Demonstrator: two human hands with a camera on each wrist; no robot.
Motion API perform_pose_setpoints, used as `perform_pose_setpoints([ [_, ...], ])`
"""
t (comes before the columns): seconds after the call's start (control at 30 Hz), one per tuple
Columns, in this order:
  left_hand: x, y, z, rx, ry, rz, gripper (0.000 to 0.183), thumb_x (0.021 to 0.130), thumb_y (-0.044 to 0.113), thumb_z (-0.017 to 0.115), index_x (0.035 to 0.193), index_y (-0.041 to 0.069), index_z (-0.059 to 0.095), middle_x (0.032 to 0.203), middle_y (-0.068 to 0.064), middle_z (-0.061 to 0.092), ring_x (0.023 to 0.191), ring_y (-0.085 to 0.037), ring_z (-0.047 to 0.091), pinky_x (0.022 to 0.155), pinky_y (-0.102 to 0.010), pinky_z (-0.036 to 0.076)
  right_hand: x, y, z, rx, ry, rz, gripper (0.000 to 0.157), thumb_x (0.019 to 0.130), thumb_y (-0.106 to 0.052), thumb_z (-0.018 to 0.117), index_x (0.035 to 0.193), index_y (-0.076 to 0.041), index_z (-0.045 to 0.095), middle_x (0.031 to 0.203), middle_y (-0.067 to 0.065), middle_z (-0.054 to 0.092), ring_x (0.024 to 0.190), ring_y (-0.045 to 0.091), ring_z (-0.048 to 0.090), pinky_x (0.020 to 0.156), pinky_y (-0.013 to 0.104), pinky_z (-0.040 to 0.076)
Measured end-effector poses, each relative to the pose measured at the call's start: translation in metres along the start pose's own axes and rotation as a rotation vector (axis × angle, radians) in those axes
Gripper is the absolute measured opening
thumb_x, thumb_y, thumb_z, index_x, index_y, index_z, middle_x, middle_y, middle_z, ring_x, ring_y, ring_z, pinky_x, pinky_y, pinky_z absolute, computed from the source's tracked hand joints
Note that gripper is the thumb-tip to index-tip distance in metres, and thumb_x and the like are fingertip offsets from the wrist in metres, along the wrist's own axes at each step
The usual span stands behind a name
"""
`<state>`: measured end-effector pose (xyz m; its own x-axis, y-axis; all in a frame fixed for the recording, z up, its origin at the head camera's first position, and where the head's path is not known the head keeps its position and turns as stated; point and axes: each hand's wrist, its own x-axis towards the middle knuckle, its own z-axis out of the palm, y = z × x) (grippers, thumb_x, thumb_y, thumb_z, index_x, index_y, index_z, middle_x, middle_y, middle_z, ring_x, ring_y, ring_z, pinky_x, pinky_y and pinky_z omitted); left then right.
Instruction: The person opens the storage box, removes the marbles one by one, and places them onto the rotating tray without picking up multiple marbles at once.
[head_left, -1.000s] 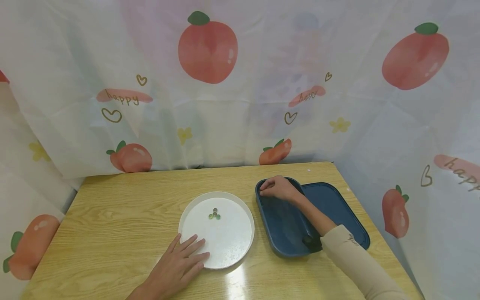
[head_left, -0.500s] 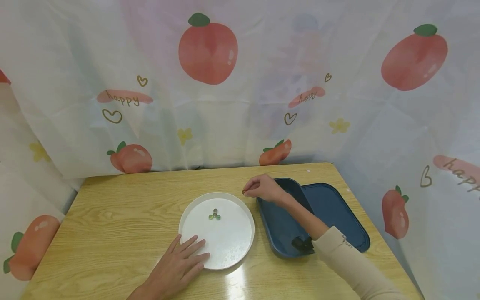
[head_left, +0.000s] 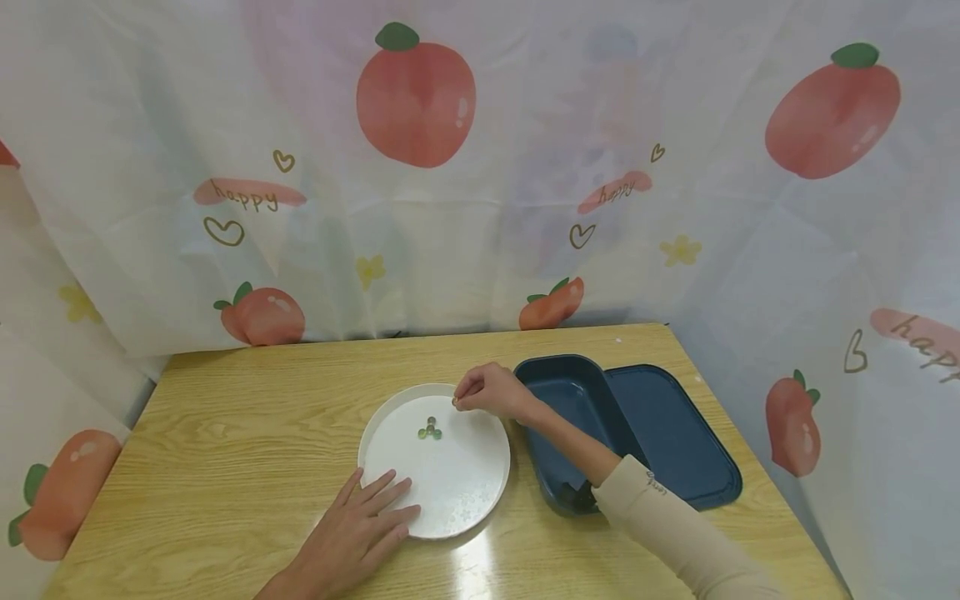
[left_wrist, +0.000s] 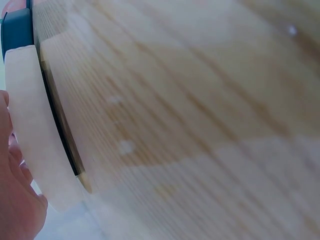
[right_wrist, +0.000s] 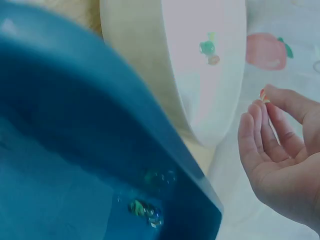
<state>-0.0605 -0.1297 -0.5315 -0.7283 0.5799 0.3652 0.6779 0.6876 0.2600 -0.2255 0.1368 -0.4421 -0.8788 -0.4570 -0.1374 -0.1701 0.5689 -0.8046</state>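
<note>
My right hand [head_left: 495,392] pinches a small marble [right_wrist: 263,95] with red and yellow in it, between thumb and fingertips. It is over the far right rim of a round white tray [head_left: 457,492]. A small cluster of green and brownish marbles [head_left: 431,430] sits on the tray, left of that hand. My left hand [head_left: 358,529] rests with spread fingers on the tray's near left rim. In the left wrist view, its fingers lie along the tray's wall [left_wrist: 37,120]. More glass marbles [right_wrist: 145,210] lie inside a deep blue box, seen in the right wrist view.
The blue box [head_left: 551,450] stands right of the tray, under my right forearm. Its flat blue lid [head_left: 675,425] lies beside it on the right. A dark object [head_left: 577,497] shows below the right sleeve. A fruit-print curtain [head_left: 480,250] hangs behind the wooden table [head_left: 247,433].
My right hand has come up out of the blue box and moved left to the tray's rim with a marble between its fingers. The left hand has stayed in place.
</note>
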Motion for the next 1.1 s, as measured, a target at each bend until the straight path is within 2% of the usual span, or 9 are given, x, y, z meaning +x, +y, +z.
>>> perform_pose_setpoints([
  [0.63, 0.000, 0.002, -0.002, 0.001, 0.007, 0.003, 0.027, 0.102, 0.034, 0.057, 0.123, 0.029, 0.072, 0.140, 0.001, 0.059, 0.137, -0.023, 0.046, 0.110, -0.060, 0.026, 0.014, -0.001, 0.038, -0.095, 0.024, 0.118, 0.007, 0.082, -0.007, 0.081, 0.086, -0.006, 0.075, 0.075, -0.002, 0.070, 0.068, 0.009, 0.062, 0.062, 0.021, 0.049],
  [0.87, 0.001, 0.002, -0.004, -0.009, -0.002, -0.005, 0.027, 0.102, 0.034, 0.057, 0.124, 0.028, 0.072, 0.140, 0.001, 0.059, 0.137, -0.024, 0.046, 0.109, -0.062, 0.028, 0.012, 0.003, 0.046, -0.120, 0.028, 0.124, 0.004, 0.083, -0.005, 0.079, 0.085, -0.005, 0.075, 0.073, -0.002, 0.067, 0.067, 0.010, 0.059, 0.061, 0.021, 0.048],
  [1.1, 0.000, 0.002, -0.003, -0.021, -0.004, -0.007, 0.027, 0.102, 0.034, 0.058, 0.124, 0.028, 0.072, 0.141, 0.001, 0.058, 0.137, -0.025, 0.045, 0.108, -0.063, 0.029, 0.010, 0.007, 0.049, -0.129, 0.031, 0.082, 0.004, 0.084, -0.002, 0.078, 0.086, -0.002, 0.076, 0.074, 0.000, 0.069, 0.066, 0.009, 0.060, 0.060, 0.020, 0.048],
])
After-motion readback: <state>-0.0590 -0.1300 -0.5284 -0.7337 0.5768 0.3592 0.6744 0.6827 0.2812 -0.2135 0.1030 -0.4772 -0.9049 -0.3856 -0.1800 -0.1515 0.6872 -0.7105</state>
